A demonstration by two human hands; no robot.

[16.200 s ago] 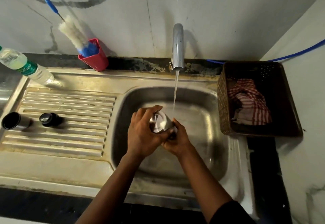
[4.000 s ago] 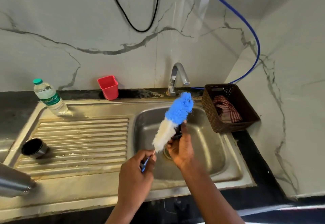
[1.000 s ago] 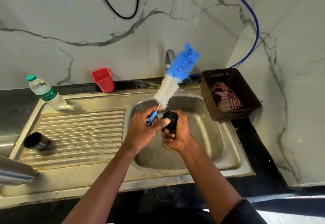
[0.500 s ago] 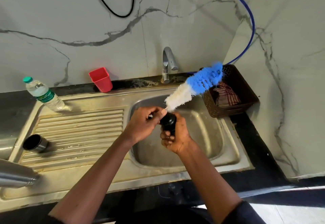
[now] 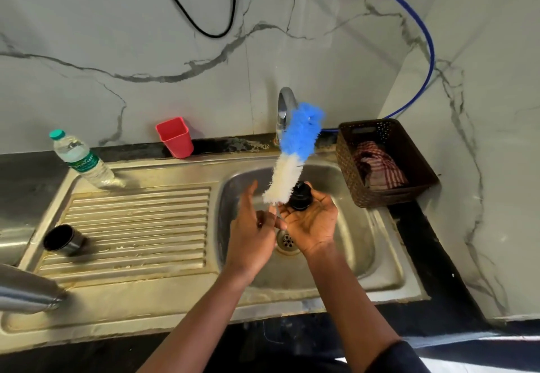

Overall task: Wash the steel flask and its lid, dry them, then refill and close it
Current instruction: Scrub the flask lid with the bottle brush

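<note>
Both hands over sink (image 5: 368, 244); right hand (image 5: 312, 223) grips lid (image 5: 299, 196); left hand's (image 5: 248, 232) brush (image 5: 292, 162) hold unclear.

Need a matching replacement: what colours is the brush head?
The brush head is blue at the tip, white nearer the handle; head view.

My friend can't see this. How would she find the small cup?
Start at the steel sink; left of its basin is the ridged draining board. At its left end sits the small cup, steel outside, black inside, shorter than the plastic bottle.
</note>
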